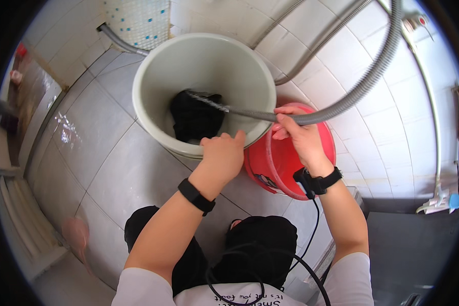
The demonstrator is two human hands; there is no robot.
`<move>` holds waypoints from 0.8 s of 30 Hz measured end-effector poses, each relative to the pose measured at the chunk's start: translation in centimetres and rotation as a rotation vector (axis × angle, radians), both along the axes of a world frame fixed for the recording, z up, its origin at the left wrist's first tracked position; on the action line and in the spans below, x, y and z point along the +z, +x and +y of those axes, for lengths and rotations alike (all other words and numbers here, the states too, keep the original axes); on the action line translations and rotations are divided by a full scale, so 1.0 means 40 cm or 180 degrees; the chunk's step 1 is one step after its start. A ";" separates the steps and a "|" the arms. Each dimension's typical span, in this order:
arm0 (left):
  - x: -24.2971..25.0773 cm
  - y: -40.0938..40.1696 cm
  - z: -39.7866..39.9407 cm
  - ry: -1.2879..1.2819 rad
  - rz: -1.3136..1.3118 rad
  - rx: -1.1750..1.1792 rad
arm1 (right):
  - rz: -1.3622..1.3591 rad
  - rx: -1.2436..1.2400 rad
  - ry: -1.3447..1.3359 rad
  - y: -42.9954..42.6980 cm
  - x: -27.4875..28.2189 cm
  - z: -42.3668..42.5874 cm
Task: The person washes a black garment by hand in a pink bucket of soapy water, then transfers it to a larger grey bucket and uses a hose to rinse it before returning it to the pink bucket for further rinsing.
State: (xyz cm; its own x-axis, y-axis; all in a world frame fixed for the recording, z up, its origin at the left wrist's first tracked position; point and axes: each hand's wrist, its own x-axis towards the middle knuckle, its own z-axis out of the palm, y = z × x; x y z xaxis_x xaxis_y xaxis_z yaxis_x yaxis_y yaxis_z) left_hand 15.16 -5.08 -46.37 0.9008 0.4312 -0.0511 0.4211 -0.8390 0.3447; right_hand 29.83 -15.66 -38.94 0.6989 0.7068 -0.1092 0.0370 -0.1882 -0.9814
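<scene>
My left hand (223,155) grips the near rim of a large pale plastic bucket (143,111), its fingers over the edge. A black cloth (195,116) lies bunched on the bucket's bottom. My right hand (298,132) holds a grey corrugated hose (352,99) close to its end, at the bucket's right rim. The narrow hose end reaches over the inside of the bucket, and a stream of water (206,100) runs from it onto the cloth. Below my right hand a red plastic bucket (329,143) with a raised handle stands beside the pale one.
Grey floor tiles (111,164) lie around the buckets, wet at the left. White wall tiles (352,130) rise behind, with a valve (417,22) at the upper right. A grey drain pipe (124,44) runs behind the pale bucket. Black cables (313,229) hang by my right arm.
</scene>
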 end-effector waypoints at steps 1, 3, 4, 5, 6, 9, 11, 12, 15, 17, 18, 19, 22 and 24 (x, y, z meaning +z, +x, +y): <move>0.002 0.000 0.002 0.0061 0.0004 -0.0057 | 0.0204 0.0184 -0.0369 -0.009 -0.005 0.018; 0.003 -0.001 0.005 -0.0032 0.0108 -0.0005 | 0.0453 0.0458 -0.0731 -0.032 -0.021 0.053; -0.003 0.000 0.002 -0.0020 0.0007 -0.0022 | 0.0431 0.0446 -0.0795 -0.040 -0.027 0.056; -0.006 -0.001 0.001 -0.0007 -0.0095 -0.0047 | 0.0408 0.0428 -0.0860 -0.041 -0.032 0.057; -0.002 0.000 0.002 -0.0009 -0.0057 -0.0020 | 0.0314 0.0541 -0.0916 -0.025 -0.039 0.046; 0.007 -0.009 0.014 -0.0295 0.0170 -0.0123 | -0.0664 0.0506 -0.0934 -0.002 -0.050 -0.013; -0.001 -0.010 0.017 -0.0411 0.0177 -0.0162 | -0.1557 0.1013 -0.1238 -0.005 -0.040 -0.085; 0.004 -0.007 0.015 -0.0439 0.0169 -0.0184 | -0.1996 0.1458 -0.1498 -0.014 -0.026 -0.123; 0.025 0.003 0.012 -0.0486 0.0316 -0.0235 | -0.2541 0.1856 -0.1990 -0.008 -0.081 -0.294; 0.020 0.005 0.016 -0.0517 0.0336 -0.0106 | -0.2122 0.1915 -0.2636 -0.009 -0.119 -0.377; 0.020 0.005 0.018 -0.0584 0.0289 -0.0172 | -0.1689 0.1996 -0.3199 -0.009 -0.129 -0.417; 0.018 0.006 0.022 -0.0614 0.0264 -0.0161 | -0.1692 0.1948 -0.3291 -0.007 -0.143 -0.453; 0.020 -0.002 0.028 -0.0676 0.0249 -0.0175 | -0.2649 0.1732 -0.3575 -0.020 -0.174 -0.520; 0.023 -0.001 0.027 -0.0700 0.0272 -0.0196 | -0.2846 0.1497 -0.3098 -0.018 -0.138 -0.566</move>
